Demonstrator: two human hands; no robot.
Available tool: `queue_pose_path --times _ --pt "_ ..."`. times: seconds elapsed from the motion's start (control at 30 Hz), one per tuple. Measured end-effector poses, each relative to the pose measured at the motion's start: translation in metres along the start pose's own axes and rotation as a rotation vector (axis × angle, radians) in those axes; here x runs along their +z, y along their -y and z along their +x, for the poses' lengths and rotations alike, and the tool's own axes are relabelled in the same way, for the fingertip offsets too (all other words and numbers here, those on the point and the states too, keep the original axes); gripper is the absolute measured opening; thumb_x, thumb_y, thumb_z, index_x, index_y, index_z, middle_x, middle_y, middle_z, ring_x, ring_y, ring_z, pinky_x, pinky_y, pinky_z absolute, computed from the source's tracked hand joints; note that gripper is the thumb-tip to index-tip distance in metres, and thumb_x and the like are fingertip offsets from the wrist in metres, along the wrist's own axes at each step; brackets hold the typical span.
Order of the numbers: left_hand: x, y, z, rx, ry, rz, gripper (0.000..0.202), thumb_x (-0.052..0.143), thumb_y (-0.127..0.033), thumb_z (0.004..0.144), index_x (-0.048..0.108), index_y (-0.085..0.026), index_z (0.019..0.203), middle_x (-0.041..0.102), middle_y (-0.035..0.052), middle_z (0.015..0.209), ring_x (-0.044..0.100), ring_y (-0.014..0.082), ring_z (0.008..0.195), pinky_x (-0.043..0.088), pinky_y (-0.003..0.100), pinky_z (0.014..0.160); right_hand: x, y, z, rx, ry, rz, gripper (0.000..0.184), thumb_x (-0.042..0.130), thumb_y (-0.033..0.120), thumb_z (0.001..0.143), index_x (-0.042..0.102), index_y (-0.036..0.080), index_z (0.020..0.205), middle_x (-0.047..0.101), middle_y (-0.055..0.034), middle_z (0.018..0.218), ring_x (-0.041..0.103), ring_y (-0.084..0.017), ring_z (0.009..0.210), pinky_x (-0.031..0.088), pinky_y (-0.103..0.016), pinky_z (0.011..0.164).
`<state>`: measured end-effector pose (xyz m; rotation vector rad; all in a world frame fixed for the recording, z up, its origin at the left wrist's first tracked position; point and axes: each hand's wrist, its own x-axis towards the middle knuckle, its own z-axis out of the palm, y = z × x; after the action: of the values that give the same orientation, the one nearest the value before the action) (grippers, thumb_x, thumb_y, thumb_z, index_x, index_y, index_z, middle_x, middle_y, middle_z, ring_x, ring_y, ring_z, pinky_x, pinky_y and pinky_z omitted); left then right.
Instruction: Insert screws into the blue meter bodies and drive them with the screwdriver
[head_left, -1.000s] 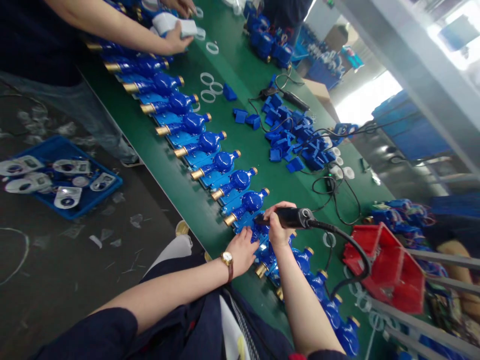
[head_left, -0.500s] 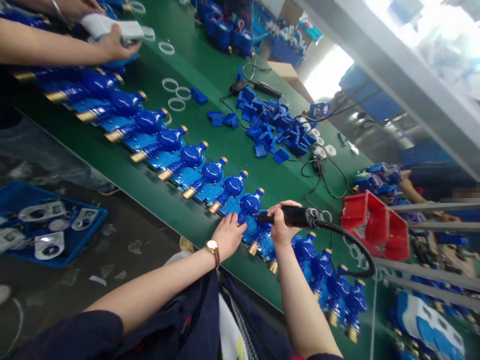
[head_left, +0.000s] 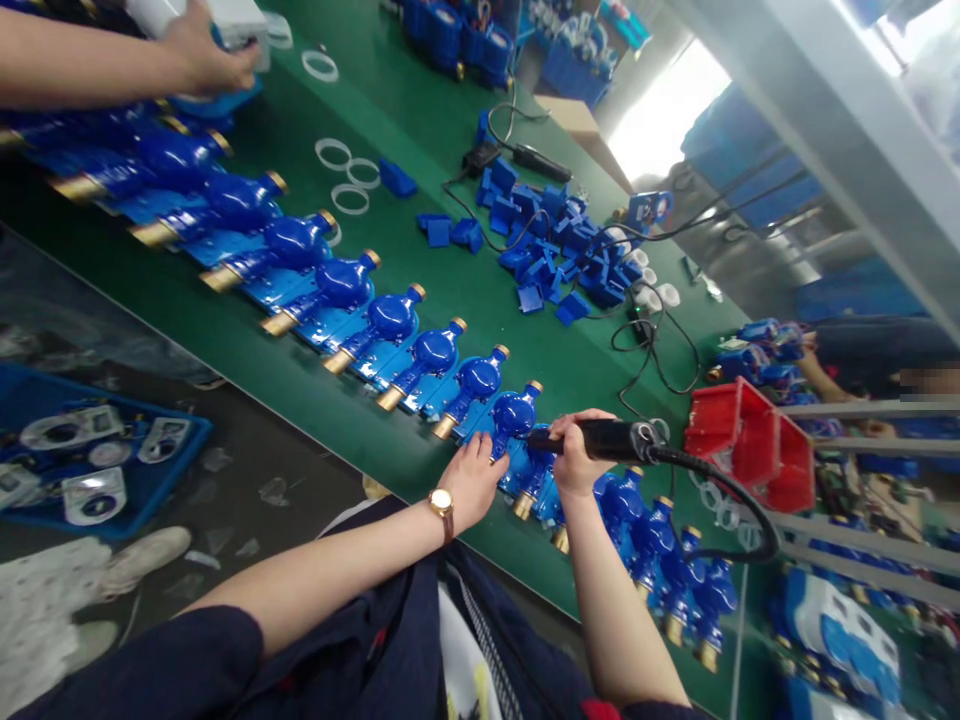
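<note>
A long row of blue water meter bodies (head_left: 420, 355) with brass ends lies on blue base plates across the green table (head_left: 315, 400). My right hand (head_left: 577, 460) is closed around a black corded power screwdriver (head_left: 607, 440), whose tip points at the meter (head_left: 525, 455) between my hands. My left hand (head_left: 474, 480), with a gold watch on the wrist, rests fingers down on that meter's near side and steadies it. More blue meters (head_left: 667, 570) lie to the right of my right arm.
A pile of small blue plastic parts (head_left: 559, 250) and black cables sits mid-table. White rings (head_left: 341, 175) lie further back. A red bin (head_left: 757, 445) stands at right. Another person's hand (head_left: 202, 55) works at the top left. A blue tray (head_left: 90, 460) lies on the floor.
The view has shifted slightly; both hands stay on the same meter, with the screwdriver held at it. The other person's hand at the top left has moved further up the frame.
</note>
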<state>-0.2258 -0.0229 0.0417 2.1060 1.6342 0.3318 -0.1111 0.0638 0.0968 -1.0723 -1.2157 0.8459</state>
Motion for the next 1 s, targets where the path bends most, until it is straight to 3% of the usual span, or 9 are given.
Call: queue_pose_path --times 0.47,0.57,0.73,0.87,1.0 --pt "-0.003 0.003 0.000 0.000 0.019 -0.014 0.049 0.055 -0.017 0.075 0.051 -0.021 0.124 0.041 0.0177 0.134 0.035 0.0325 0.125 0.037 0.044 0.098 -0.002 -0.006 0.000 -0.011 0.037 0.075 0.020 0.063 0.023 0.071 0.047 0.020 0.083 0.055 0.0091 0.054 0.053 -0.008 0.045 0.048 -0.028 0.053" --pt "-0.004 0.003 0.001 -0.019 0.010 -0.003 0.048 0.055 -0.017 0.075 0.052 -0.022 0.123 0.041 0.0153 0.133 0.036 0.0315 0.125 0.037 0.044 0.099 -0.004 -0.008 0.003 0.014 0.096 0.088 0.021 0.064 0.024 0.071 0.047 0.020 0.083 0.056 0.0088 0.053 0.053 -0.009 0.045 0.049 -0.028 0.053" --pt "-0.003 0.002 0.003 -0.044 -0.004 0.001 0.049 0.054 -0.017 0.075 0.051 -0.023 0.124 0.043 0.0143 0.129 0.037 0.0301 0.122 0.039 0.044 0.097 -0.009 0.021 0.017 0.037 0.173 0.133 0.022 0.065 0.023 0.070 0.049 0.020 0.085 0.056 0.0079 0.056 0.054 -0.009 0.047 0.049 -0.028 0.055" --pt "0.001 0.001 0.003 -0.065 -0.031 0.018 0.048 0.052 -0.014 0.076 0.053 -0.023 0.123 0.043 0.0154 0.129 0.038 0.0299 0.122 0.040 0.043 0.096 0.005 0.045 0.027 -0.053 0.167 0.235 0.022 0.062 0.026 0.072 0.047 0.022 0.088 0.054 0.0087 0.055 0.052 -0.009 0.046 0.048 -0.028 0.055" --pt "0.004 0.001 0.002 -0.073 -0.045 0.027 0.045 0.051 -0.013 0.077 0.054 -0.023 0.121 0.043 0.0147 0.128 0.039 0.0297 0.121 0.039 0.043 0.097 0.031 0.034 0.026 -0.052 0.237 0.238 0.023 0.062 0.030 0.073 0.046 0.022 0.088 0.053 0.0085 0.056 0.053 -0.009 0.047 0.049 -0.028 0.055"
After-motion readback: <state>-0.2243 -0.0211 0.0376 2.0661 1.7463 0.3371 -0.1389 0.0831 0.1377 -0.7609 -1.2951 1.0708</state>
